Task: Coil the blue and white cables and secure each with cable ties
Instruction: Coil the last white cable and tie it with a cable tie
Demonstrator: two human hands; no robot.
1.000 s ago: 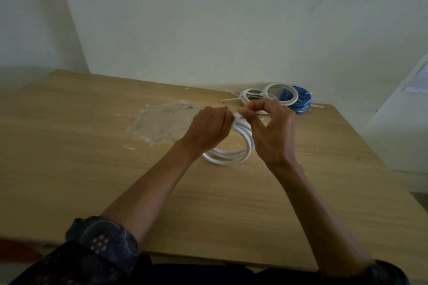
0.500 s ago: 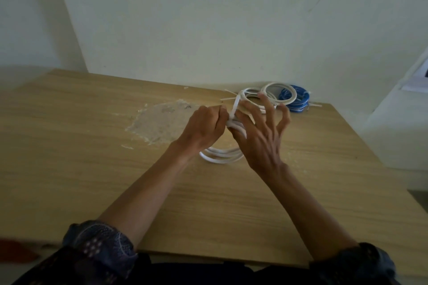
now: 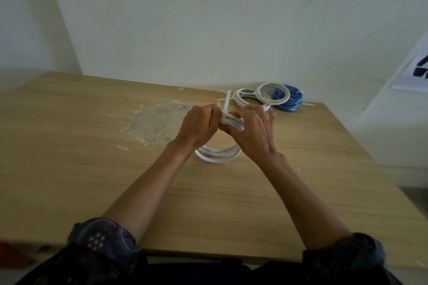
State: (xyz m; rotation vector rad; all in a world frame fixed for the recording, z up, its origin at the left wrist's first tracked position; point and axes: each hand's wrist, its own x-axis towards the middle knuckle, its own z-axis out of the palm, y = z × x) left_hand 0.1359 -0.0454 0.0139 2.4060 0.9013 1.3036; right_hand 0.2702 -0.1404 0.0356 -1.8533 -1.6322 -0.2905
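A coiled white cable (image 3: 217,152) stands tilted on the wooden table (image 3: 69,169), its top lifted between my hands. My left hand (image 3: 199,126) grips the coil's top from the left. My right hand (image 3: 251,133) holds the same bundle from the right, fingers curled round the strands. A white cable tie (image 3: 226,105) wraps the bundle between the hands, its tail sticking up. At the far edge lie two tied white coils (image 3: 245,99) and a blue coil (image 3: 288,100).
A pale patch of scraped surface (image 3: 157,122) marks the table left of my hands. Loose cable ties (image 3: 306,104) lie beside the blue coil. A wall runs right behind the table's far edge; a white ledge stands to the right.
My right hand's spread fingers have closed round the coil's top. The tie's tail now stands upright between the hands.
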